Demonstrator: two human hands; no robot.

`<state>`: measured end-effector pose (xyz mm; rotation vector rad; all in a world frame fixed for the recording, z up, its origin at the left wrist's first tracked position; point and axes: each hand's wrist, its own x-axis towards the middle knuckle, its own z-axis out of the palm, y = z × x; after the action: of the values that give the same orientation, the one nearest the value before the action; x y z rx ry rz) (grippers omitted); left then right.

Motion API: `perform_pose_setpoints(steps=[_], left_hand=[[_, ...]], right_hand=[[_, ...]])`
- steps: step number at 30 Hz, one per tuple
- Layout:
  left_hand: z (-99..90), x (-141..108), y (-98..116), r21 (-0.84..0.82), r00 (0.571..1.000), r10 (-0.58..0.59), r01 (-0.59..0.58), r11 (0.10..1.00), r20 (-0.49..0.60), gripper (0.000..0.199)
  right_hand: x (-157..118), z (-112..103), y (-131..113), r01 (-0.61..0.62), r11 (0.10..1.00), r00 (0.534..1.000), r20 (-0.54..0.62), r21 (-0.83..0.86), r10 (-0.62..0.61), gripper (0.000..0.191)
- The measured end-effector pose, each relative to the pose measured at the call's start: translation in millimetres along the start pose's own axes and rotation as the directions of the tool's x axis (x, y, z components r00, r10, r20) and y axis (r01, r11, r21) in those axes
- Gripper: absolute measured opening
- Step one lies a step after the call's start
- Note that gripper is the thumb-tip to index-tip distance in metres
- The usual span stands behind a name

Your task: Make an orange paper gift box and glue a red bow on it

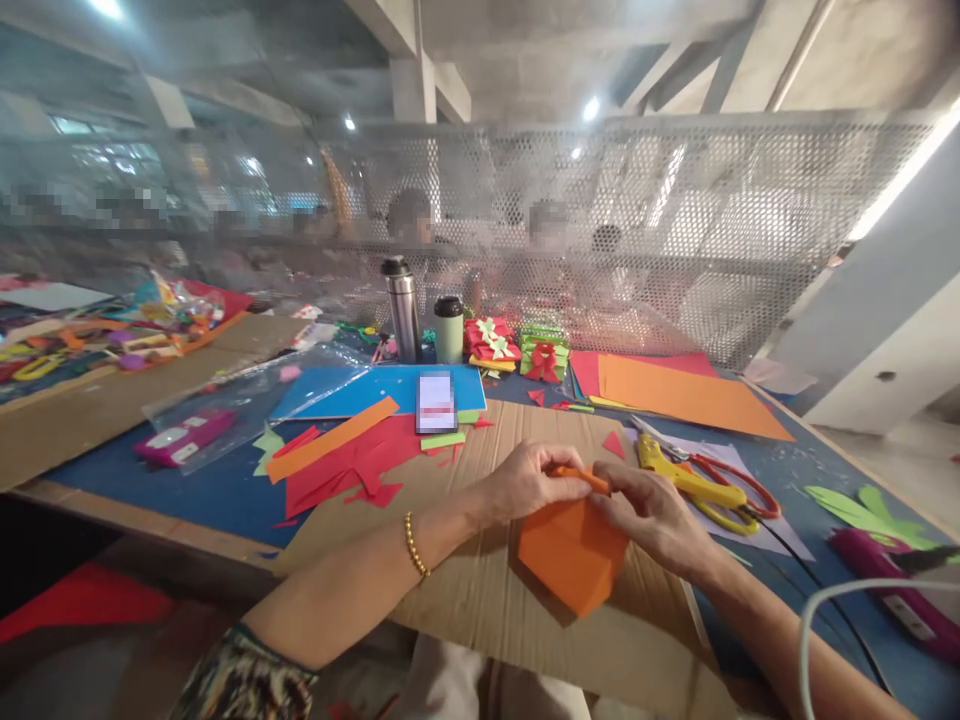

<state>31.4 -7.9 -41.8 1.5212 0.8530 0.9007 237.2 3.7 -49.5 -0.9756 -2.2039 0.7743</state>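
- Flat brown corrugated cardboard sheet (pixel 465 590), nearest, on blue tabletop (pixel 202 492).
- Over it, folded orange paper piece (pixel 574 560), top edge pinched in closed fingers of left hand (pixel 534 482) and right hand (pixel 660 515).
- Farther: silver metal flask (pixel 405 312) beside pale-green lidded cup (pixel 449 338).
- Behind: grey perforated metal screen (pixel 675 230).

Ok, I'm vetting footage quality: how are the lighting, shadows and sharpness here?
Head view: ceiling lamp glares; shadow darkens the cardboard under the orange paper; beyond the perforated screen things look hazy; the phone display is pixelated.
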Motion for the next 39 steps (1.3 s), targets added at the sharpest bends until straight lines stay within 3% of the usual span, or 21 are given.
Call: perform_pose_setpoints(steps=[8,16,39], left_hand=[[0.8,-2,2,0.009,1.000,-0.025,0.025,1.000,-0.017,0.028],[4.8,-1,0,-0.230,0.994,-0.093,0.106,0.968,0.064,0.048],[3.8,5,-9,-0.217,0.998,-0.032,0.043,0.975,0.053,0.055]], right_hand=[[0,-5,-3,0.021,1.000,1.000,-0.022,0.007,-0.021,0.048],[-2,-9,12,-0.104,0.982,0.995,0.006,0.157,0.104,0.057],[5,-9,5,-0.064,0.988,0.998,-0.014,0.144,0.067,0.050]])
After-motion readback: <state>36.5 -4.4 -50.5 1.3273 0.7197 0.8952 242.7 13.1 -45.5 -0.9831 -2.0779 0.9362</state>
